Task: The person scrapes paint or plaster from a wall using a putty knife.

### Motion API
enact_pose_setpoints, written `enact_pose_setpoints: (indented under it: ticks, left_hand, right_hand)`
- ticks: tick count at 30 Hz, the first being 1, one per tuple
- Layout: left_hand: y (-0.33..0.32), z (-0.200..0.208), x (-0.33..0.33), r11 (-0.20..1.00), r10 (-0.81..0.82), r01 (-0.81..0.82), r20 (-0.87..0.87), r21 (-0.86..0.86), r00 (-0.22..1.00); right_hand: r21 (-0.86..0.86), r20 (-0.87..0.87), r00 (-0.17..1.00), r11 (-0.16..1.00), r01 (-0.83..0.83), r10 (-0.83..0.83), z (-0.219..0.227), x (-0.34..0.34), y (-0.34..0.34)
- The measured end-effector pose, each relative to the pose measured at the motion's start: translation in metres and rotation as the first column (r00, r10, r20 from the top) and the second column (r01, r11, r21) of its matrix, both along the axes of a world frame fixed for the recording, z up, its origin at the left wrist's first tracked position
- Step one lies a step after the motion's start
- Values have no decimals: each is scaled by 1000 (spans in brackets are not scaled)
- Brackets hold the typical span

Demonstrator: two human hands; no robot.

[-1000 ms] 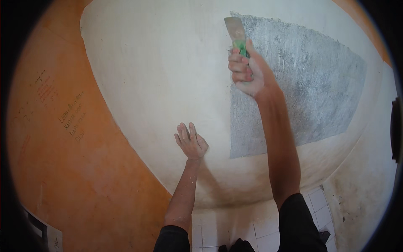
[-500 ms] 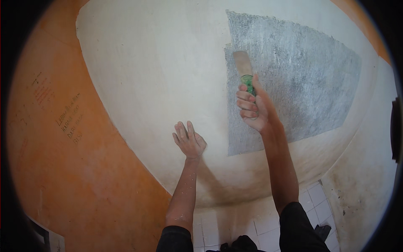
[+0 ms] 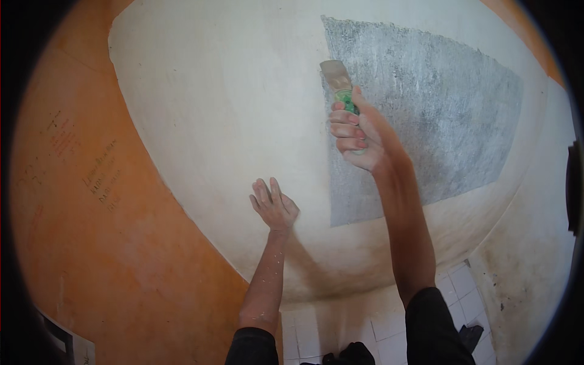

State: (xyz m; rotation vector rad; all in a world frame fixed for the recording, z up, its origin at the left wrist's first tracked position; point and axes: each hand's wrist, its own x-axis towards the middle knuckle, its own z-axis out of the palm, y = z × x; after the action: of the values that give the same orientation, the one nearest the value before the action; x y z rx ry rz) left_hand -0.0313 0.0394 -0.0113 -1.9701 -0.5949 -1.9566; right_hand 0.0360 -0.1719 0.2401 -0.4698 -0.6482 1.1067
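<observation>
My right hand point(image 3: 358, 135) is closed round the green handle of a wide-bladed putty knife point(image 3: 336, 74). Its flat metal blade points up and to the left, over the left edge of a grey rough patch point(image 3: 438, 115) on the whitish wall point(image 3: 231, 97). Whether the blade touches the wall I cannot tell. My left hand point(image 3: 275, 205) lies against the pale wall, lower and to the left of the patch, palm down with fingers stretched out and holding nothing. Small white specks dot the left forearm.
An orange wall point(image 3: 121, 243) with handwriting runs down the left side. White floor tiles point(image 3: 389, 325) lie at the bottom, with a dark object point(image 3: 469, 336) at their right. A stained pale wall point(image 3: 523, 261) stands at the right, and a sheet point(image 3: 82, 350) shows at lower left.
My right hand has moved up and slightly left with the putty knife, whose blade now tilts further left across the patch's edge. My left hand stays in place.
</observation>
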Motion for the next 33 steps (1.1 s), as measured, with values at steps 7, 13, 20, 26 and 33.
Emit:
enact_pose_setpoints:
  ticks: [7,13,20,26,33]
  left_hand:
    - [3,-5,-5,1000,-3,3,-16,-19,1000]
    - [2,-5,-10,1000,5,-6,-27,-31,1000]
    - [1,-5,-9,1000,11,-12,-29,-17,1000]
    - [1,-8,-7,1000,2,-3,-33,-7,999]
    - [14,-6,-16,1000,11,-11,4,-24,1000]
  right_hand:
    - [-37,62,998,999,33,-30,-6,9,14]
    - [46,14,993,992,120,-121,-16,-16,17]
    - [56,68,981,982,179,-182,30,-21,20]
    - [-16,25,984,984,176,-176,-9,-9,19]
    - [-15,-37,997,998,61,-62,-21,-22,17]
